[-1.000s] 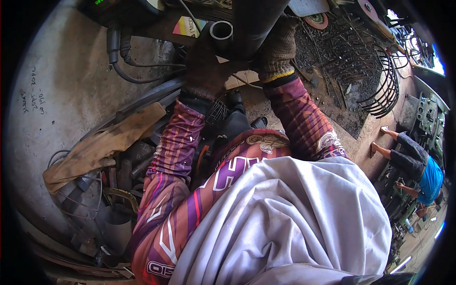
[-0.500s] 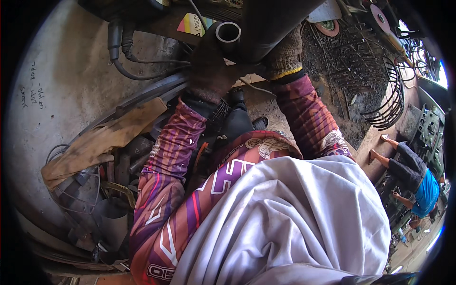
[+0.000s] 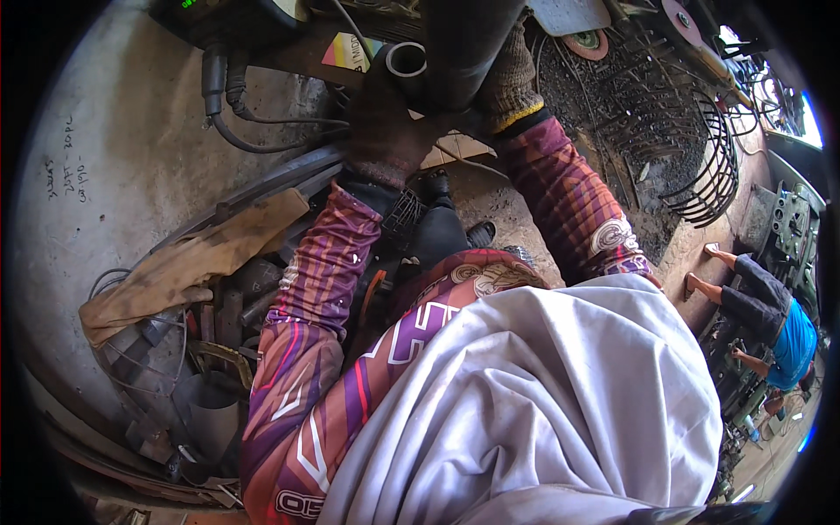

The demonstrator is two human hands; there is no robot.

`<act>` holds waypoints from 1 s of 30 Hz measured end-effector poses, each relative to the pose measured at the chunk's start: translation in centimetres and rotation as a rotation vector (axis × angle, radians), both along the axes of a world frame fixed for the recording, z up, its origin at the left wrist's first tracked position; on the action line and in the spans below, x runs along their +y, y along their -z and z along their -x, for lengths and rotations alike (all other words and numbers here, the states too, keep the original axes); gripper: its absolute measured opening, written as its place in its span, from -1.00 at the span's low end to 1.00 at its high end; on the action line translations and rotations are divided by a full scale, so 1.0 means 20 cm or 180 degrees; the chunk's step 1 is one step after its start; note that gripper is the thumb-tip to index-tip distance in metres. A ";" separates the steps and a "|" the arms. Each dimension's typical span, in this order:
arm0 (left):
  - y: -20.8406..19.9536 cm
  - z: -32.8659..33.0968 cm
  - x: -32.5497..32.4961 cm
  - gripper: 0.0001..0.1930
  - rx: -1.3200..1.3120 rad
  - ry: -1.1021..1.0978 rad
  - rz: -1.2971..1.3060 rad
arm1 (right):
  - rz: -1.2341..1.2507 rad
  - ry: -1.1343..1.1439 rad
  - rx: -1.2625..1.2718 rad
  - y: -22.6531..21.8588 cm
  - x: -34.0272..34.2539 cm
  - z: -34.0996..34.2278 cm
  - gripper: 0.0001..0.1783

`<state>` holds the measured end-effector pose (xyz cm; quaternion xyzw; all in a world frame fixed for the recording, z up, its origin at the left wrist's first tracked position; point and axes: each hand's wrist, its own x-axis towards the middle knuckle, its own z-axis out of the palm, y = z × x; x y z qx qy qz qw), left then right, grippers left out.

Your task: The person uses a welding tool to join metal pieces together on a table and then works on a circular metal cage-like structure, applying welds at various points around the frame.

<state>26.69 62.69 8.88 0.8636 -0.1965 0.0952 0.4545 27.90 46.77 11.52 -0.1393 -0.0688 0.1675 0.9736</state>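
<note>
My left hand (image 3: pixel 383 131), in a dark, soiled glove, is closed around a short metal pipe (image 3: pixel 406 59) whose round open end faces up. Shadow blurs its fingers. My right hand (image 3: pixel 510 87) wears a knitted glove with a yellow cuff edge. It is up against the right side of a large dark cylindrical thing (image 3: pixel 471 44), which hides its fingers, so its grip does not show. That dark shape comes in from the top edge, close beside the pipe.
Left stand a metal sheet (image 3: pixel 114 184) with handwriting, thick cables (image 3: pixel 229 131) and a stained brown cloth (image 3: pixel 197 258). Right are dark grit with metal rods (image 3: pixel 612 105), a curved bar cage (image 3: pixel 710 166) and grinding discs (image 3: pixel 588 44). Another person (image 3: pixel 783 324) is at machinery far right.
The pipe, the dark cylindrical thing and my right hand have shifted slightly left in view. My left hand stays by the pipe. A lit green display now shows at the upper left.
</note>
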 end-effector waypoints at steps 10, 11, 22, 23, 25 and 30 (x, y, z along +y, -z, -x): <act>0.05 0.08 0.00 -0.28 0.0103 -0.0247 0.0365 | 0.4416 0.3437 -0.1043 0.29 -0.05 -0.07 -0.59; 0.08 0.12 -0.02 -0.31 0.0256 -0.0420 0.0513 | 0.4932 0.3663 -0.0990 0.30 -0.06 -0.04 -0.61; 0.02 0.24 -0.07 -0.75 0.2335 -0.0151 0.2322 | 0.3898 0.1053 0.1102 0.10 -0.02 0.31 -0.53; 0.04 0.24 -0.08 -0.74 0.2264 -0.0219 0.2372 | 0.3809 0.1010 0.1154 0.13 -0.03 0.29 -0.48; 0.06 0.23 -0.07 -0.71 0.2161 -0.0254 0.2355 | 0.3811 0.1056 0.1141 0.15 -0.04 0.32 -0.48; -0.02 0.24 -0.06 -0.71 0.2255 -0.0133 0.1973 | 0.3735 0.1166 0.1007 0.21 -0.04 0.39 -0.52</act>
